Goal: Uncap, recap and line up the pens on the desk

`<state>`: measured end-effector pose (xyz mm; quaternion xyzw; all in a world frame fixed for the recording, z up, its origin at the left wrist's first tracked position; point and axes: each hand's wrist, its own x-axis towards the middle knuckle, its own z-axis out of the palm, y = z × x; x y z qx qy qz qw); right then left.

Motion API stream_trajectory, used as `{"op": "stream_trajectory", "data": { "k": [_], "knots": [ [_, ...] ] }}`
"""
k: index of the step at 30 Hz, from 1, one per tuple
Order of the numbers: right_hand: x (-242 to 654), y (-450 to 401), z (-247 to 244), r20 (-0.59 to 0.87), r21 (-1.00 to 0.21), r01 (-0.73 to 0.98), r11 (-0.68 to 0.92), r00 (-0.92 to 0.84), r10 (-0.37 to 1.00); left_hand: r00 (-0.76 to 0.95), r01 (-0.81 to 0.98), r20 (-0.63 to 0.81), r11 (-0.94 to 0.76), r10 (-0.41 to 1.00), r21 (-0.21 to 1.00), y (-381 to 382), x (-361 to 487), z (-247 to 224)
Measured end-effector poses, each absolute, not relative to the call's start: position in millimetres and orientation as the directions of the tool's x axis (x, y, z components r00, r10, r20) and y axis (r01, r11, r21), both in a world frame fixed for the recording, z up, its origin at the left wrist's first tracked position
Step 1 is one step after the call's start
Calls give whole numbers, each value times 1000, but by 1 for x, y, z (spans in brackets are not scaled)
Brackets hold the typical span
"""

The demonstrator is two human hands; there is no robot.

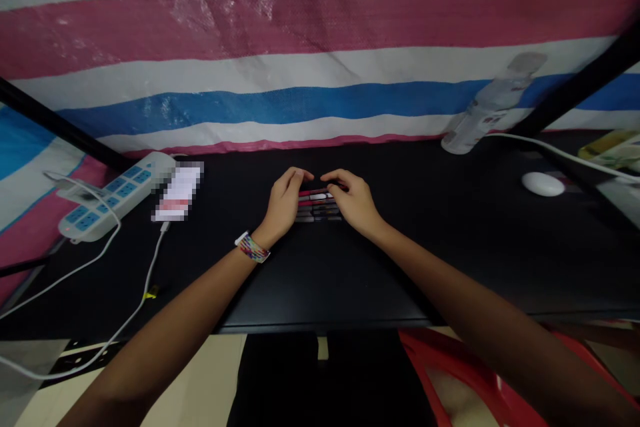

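stripes in red, white and blue

striped sheet [320,20] over black table [350,280]; multicoloured woven wristband [253,248], white mouse [543,184], red chair [465,367], blue-socketed white power strip [120,195].

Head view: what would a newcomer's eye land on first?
Probably the striped sheet in pink, white and blue, which fills the whole background behind the black table. Next, the two hands, left and right, at the ends of a row of pens mid-table. Off to the left, a white power strip with blue sockets stands out beside a lit phone.
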<state>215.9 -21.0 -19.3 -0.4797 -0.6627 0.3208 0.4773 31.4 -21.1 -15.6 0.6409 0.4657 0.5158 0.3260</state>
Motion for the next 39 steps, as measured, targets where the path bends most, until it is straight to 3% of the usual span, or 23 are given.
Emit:
{"op": "stream_trajectory", "data": {
  "k": [13,25,39],
  "knots": [
    [217,-28,-12,415,-785,430,445,-169,894,7,196,334,-329,942,924,-16,28,-17],
    [221,-45,-3,527,-563,363,743,-535,661,-28,154,319,-311,947,938,-12,27,-20],
    [221,-49,3,534,-516,337,788,-593,603,-45,149,303,-293,952,944,-9,24,-21]
  ]
}}
